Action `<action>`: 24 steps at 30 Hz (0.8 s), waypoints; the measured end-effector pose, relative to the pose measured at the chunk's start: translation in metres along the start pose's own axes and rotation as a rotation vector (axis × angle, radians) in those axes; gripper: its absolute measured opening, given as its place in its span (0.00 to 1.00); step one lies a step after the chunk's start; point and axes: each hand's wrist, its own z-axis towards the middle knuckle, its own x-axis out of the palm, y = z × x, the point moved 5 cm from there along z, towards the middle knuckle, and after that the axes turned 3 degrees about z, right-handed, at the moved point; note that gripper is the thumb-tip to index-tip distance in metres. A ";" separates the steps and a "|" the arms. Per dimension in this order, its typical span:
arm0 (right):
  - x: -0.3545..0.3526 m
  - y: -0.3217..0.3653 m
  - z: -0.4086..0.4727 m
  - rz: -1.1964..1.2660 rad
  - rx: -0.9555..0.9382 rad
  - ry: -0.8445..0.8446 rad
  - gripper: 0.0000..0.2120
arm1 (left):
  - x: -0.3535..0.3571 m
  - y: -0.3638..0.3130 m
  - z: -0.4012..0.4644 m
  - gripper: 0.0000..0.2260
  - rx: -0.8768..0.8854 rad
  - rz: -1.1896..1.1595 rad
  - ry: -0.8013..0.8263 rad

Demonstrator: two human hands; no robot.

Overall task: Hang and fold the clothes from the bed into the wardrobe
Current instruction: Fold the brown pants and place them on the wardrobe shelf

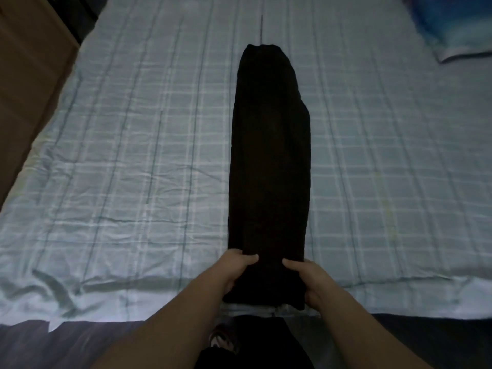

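Observation:
A long black garment (270, 155), folded lengthwise into a narrow strip, lies straight down the middle of the bed (119, 155), which has a pale checked sheet. Its near end hangs at the bed's front edge. My left hand (237, 270) grips the near end's left side, thumb on top of the cloth. My right hand (306, 278) grips the right side the same way. Both forearms reach in from below.
A blue and white pillow (458, 25) lies at the far right corner of the bed. A brown wooden panel (29, 67) stands along the left side. My dark trouser legs and a shoe (223, 339) show below the bed edge.

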 end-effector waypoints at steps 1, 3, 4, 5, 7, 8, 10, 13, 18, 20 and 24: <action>0.005 0.008 -0.007 0.022 -0.042 0.016 0.20 | 0.000 -0.014 -0.009 0.11 0.071 -0.032 0.006; 0.018 0.033 -0.025 0.098 -0.203 0.127 0.20 | -0.003 -0.053 -0.035 0.10 0.288 -0.099 0.031; 0.023 0.044 -0.035 0.117 -0.281 0.186 0.20 | -0.006 -0.068 -0.050 0.11 0.391 -0.127 0.054; 0.027 0.049 -0.041 0.124 -0.326 0.234 0.20 | -0.008 -0.076 -0.060 0.12 0.456 -0.130 0.074; 0.025 0.030 -0.034 0.032 -0.296 0.187 0.23 | -0.020 -0.059 -0.061 0.13 0.438 -0.008 0.045; 0.021 0.011 -0.024 -0.039 -0.239 0.107 0.24 | -0.027 -0.039 -0.055 0.12 0.367 0.096 -0.016; 0.014 -0.021 -0.011 -0.143 -0.128 -0.050 0.21 | -0.041 0.005 -0.041 0.10 0.178 0.269 -0.151; 0.007 -0.031 -0.001 -0.240 -0.112 -0.149 0.11 | -0.046 0.030 -0.036 0.09 0.084 0.276 -0.266; 0.006 -0.039 0.001 -0.356 -0.002 -0.203 0.14 | -0.044 0.020 -0.049 0.04 0.103 0.205 -0.261; 0.018 -0.016 -0.012 -0.295 -0.256 -0.146 0.13 | -0.043 -0.010 -0.066 0.03 0.316 0.150 -0.293; 0.020 -0.003 -0.022 -0.274 -0.528 -0.076 0.15 | -0.053 -0.018 -0.083 0.05 0.513 0.183 -0.315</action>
